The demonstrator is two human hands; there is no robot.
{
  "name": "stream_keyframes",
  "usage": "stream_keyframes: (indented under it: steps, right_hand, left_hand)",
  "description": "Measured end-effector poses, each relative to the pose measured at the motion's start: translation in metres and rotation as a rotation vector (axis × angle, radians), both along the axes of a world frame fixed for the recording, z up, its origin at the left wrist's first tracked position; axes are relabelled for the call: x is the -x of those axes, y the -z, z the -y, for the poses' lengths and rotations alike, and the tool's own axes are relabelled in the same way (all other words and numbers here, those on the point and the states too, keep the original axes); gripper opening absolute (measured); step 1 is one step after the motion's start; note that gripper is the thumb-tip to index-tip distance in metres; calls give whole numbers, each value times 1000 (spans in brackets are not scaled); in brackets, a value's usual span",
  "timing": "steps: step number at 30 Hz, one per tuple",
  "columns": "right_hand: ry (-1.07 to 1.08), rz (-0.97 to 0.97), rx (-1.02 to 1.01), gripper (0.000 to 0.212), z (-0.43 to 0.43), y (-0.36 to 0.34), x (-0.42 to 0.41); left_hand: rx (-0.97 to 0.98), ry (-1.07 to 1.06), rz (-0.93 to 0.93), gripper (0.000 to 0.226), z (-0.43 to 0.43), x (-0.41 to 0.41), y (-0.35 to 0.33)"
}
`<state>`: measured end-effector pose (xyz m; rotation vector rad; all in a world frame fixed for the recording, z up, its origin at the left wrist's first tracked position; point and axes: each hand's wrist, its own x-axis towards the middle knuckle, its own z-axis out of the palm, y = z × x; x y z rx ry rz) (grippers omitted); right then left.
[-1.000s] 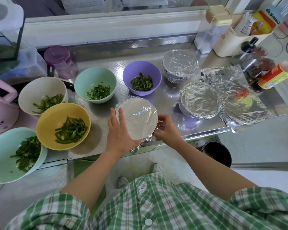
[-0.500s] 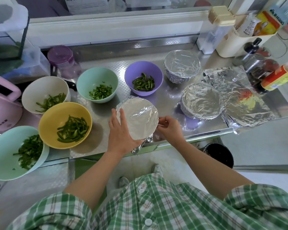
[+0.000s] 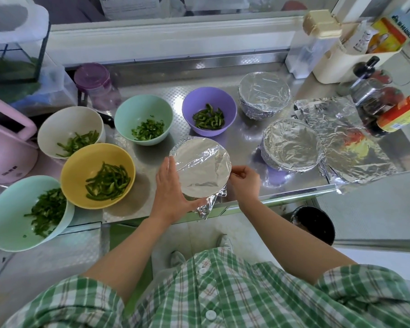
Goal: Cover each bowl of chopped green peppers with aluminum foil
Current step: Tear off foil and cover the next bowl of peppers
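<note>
A foil-covered bowl [image 3: 201,169] sits at the steel counter's front edge. My left hand [image 3: 172,192] lies flat against its left side with straight fingers. My right hand [image 3: 243,181] pinches the foil at the bowl's right rim. Two more foil-covered bowls stand to the right, one at the back [image 3: 264,97] and one nearer [image 3: 291,144]. Uncovered bowls of chopped green pepper are purple [image 3: 208,110], mint [image 3: 143,118], white [image 3: 70,130], yellow [image 3: 97,174] and a large mint one [image 3: 21,210]. Loose foil sheets [image 3: 346,143] lie at the right.
A pink appliance [image 3: 7,143] stands at the far left, a purple-lidded jar [image 3: 96,86] behind the bowls. Bottles and a cream container [image 3: 355,58] crowd the back right corner. A dark bin [image 3: 315,224] sits on the floor below the counter edge [image 3: 294,192].
My right hand's fingers have shifted slightly along the bowl's right rim, folding foil down. The left hand stays against the bowl's left side.
</note>
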<state>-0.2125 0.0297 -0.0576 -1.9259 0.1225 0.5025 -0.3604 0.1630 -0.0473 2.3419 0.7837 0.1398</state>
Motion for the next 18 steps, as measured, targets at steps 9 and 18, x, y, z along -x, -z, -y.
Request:
stream_keyframes:
  steps: [9,18]
  right_hand:
    - [11,-16,41,16,0,-4,-3]
    - [-95,-84,-198,32,14,-12,21]
  left_hand:
    - [-32,-43,-20,144,4,-3,-3]
    - [-52,-107,21,139,11,-7,6]
